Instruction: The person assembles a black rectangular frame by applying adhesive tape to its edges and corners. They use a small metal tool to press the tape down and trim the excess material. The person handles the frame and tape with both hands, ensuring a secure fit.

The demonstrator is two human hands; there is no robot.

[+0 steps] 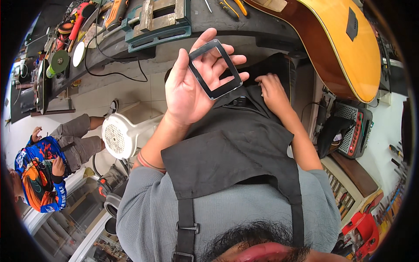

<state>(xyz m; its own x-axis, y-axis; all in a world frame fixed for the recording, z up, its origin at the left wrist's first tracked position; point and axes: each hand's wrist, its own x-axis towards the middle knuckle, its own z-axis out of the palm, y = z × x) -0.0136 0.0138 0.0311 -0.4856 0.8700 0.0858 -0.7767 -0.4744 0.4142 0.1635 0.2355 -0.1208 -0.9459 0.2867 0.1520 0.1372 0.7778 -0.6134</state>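
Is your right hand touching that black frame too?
Apart. In the head view, the black frame lies in the left hand, and a dark gap shows between it and the right hand.

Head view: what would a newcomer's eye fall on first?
First, the hollow black rectangular frame lying on the spread left hand, just above the picture's middle. Next, the glossy yellow wooden guitar body at upper right, then the round white perforated stool seat, left of centre.

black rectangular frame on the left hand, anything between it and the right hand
Only fingertips of the left hand, which show past the side of the black rectangular frame facing the right hand; nothing else visible blocks the gap.
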